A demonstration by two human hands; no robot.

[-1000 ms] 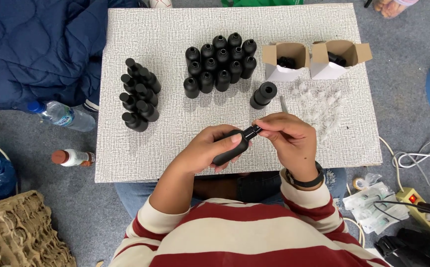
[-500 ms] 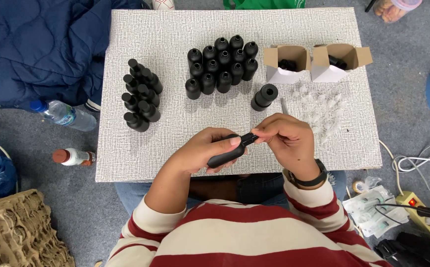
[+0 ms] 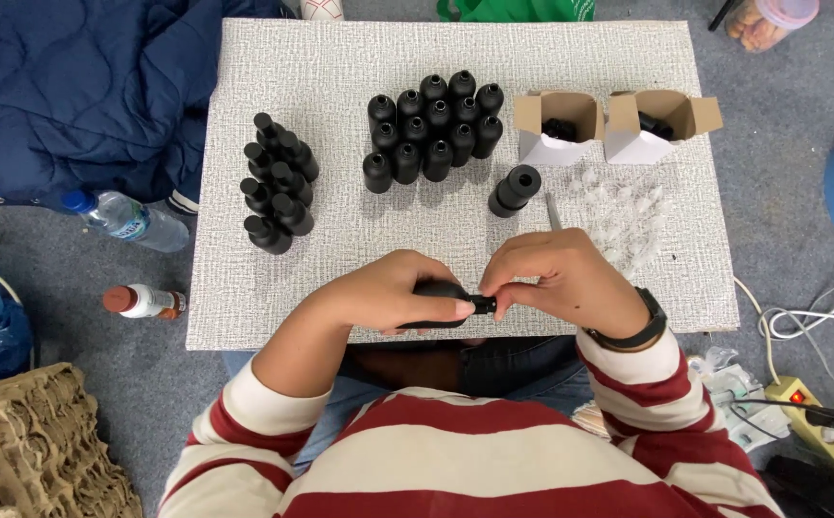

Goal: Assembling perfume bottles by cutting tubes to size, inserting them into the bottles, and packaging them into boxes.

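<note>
The bottles (image 3: 434, 127) look like matt black plastic. They stand on a board (image 3: 340, 230) covered in rough, woven grey cloth. The two boxes (image 3: 559, 127) are plain brown cardboard.

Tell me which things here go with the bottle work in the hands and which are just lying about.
In use: black bottle held by left hand and right hand; upright bottle cluster; capped bottles; lone bottle; two open cartons; clear small parts.

Lying about: blue jacket; water bottle; power strip.
</note>
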